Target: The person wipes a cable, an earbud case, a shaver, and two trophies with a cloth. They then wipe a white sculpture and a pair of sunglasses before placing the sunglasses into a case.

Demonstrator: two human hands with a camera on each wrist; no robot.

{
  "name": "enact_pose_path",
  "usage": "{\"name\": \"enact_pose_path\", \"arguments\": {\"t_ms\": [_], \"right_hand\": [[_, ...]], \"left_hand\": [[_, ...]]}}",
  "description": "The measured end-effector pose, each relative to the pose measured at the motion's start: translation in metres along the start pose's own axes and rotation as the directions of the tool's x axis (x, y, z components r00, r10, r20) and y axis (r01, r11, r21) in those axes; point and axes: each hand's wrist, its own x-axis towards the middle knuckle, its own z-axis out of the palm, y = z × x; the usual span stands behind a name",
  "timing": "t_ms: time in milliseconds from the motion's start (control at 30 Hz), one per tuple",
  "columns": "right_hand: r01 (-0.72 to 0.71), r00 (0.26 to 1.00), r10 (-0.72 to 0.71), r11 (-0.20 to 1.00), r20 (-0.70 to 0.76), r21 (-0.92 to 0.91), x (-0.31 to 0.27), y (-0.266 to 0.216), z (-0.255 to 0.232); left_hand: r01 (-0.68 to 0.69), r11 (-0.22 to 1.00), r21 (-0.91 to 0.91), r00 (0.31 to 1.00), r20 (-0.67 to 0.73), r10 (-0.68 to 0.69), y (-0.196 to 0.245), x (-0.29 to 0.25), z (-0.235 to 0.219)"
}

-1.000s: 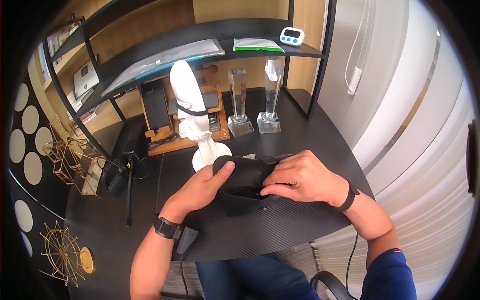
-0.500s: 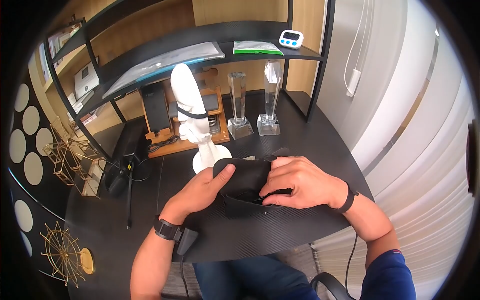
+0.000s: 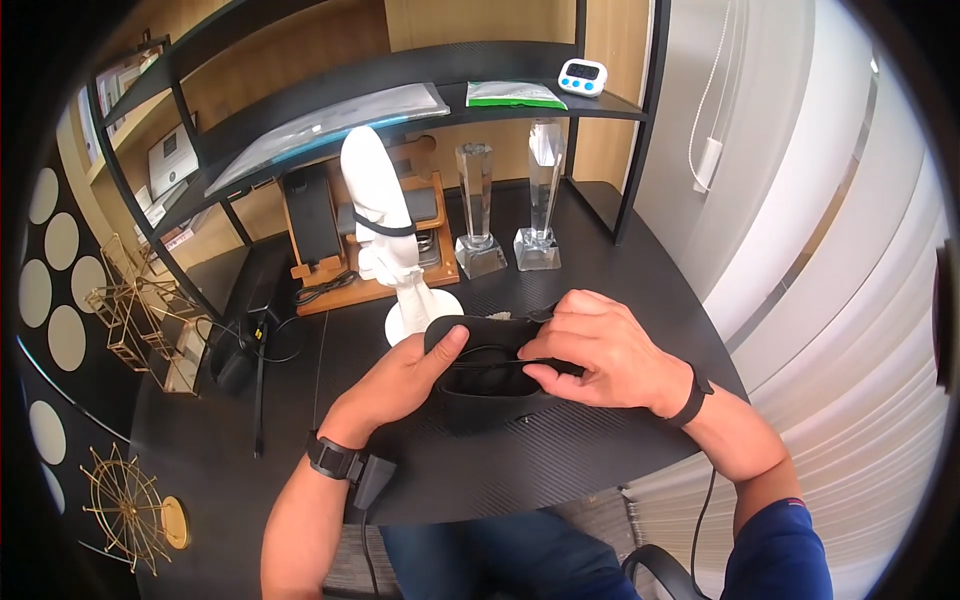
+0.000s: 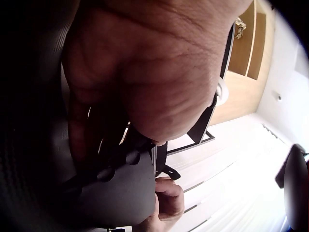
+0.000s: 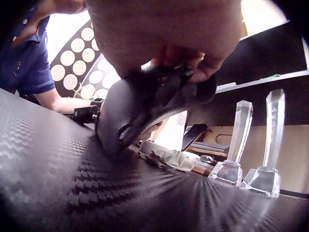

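A soft black pouch [image 3: 490,402] is held above the desk, its mouth facing up and its back flap raised. My left hand [image 3: 395,372] grips the left side, thumb over the flap; in the left wrist view the palm [image 4: 149,72] covers much of the pouch [image 4: 116,191]. On the right, my right hand [image 3: 605,355] pinches a thin dark edge inside the mouth, thumb below and fingers above. That edge runs across the opening, with dark space on both sides. Seen from the right wrist, fingers [image 5: 203,70] curl over the top of the pouch [image 5: 118,113].
Behind the pouch stands a white upright object [image 3: 375,185] on a round base, with a black band. Two crystal trophies [image 3: 480,250] are farther back, beside a wooden stand [image 3: 330,292]. A black shelf [image 3: 610,105] spans the back. Gold wire ornaments [image 3: 130,508] stand left.
The right thumb and fingers have come up from deeper in the mouth, raising the thin edge across it. The left hand keeps its grip almost in place.
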Motion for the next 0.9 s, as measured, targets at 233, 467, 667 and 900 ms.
{"name": "enact_pose_path", "arguments": {"t_ms": [233, 467, 667, 900], "right_hand": [[-0.016, 1.0, 0.015, 0.998, -0.014, -0.056, -0.0006, 0.0008, 0.0005], [-0.038, 0.997, 0.034, 0.997, -0.064, -0.063, 0.0002, 0.0027, 0.0013], [-0.037, 0.998, 0.034, 0.997, -0.05, -0.065, -0.001, 0.0028, 0.0018], [-0.017, 0.998, 0.012, 0.997, -0.059, -0.081, -0.002, 0.0027, 0.0047]], "left_hand": [[0.083, 0.996, 0.039, 0.997, 0.0, -0.083, 0.0028, -0.0016, -0.0026], [0.046, 0.996, -0.078, 0.998, 0.041, -0.043, 0.0014, -0.0005, -0.0061], [-0.086, 0.985, -0.151, 0.983, 0.146, 0.108, 0.0007, 0.0023, -0.0004], [-0.03, 0.994, -0.102, 0.975, 0.217, 0.052, 0.0037, 0.0023, -0.0061]]}}
